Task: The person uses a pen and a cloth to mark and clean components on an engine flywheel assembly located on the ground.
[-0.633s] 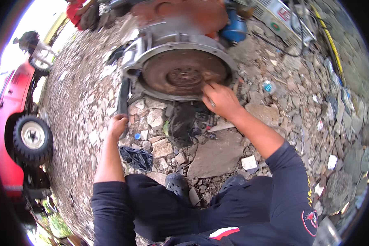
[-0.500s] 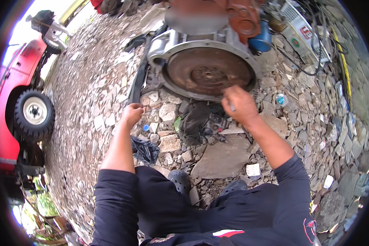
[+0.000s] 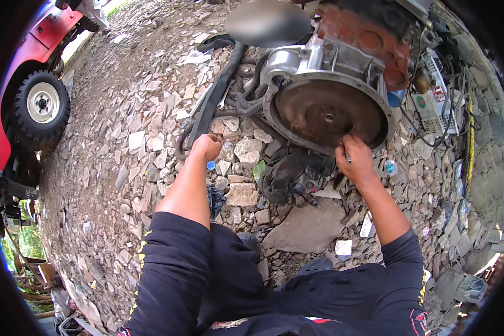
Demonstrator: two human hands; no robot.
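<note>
An engine with orange casing (image 3: pixel 364 42) and a silver bell housing (image 3: pixel 288 67) lies on rubble, its round rusty flywheel (image 3: pixel 308 109) facing me. My right hand (image 3: pixel 354 159) is curled at the flywheel's lower edge, fingertips pressed together; what they hold, if anything, is too small to tell. My left hand (image 3: pixel 206 147) is closed at the lower end of a long dark flat strip (image 3: pixel 218 84), left of the engine; what is inside it is hidden. A dark cloth (image 3: pixel 280 182) with small parts lies below the flywheel.
A red vehicle (image 3: pixel 42 33) with a large tyre (image 3: pixel 27 120) stands far left. At the right are cables, a pale perforated case (image 3: pixel 425 106), a blue container (image 3: pixel 396 98) and a yellow hose (image 3: pixel 470 140). Broken stones and a flat slab (image 3: pixel 302 227) cover the ground around my feet.
The view has swung, so the engine and both hands sit further right in the picture. More coiled hose shows left of the engine; the red-clothed person at the top has left view.
</note>
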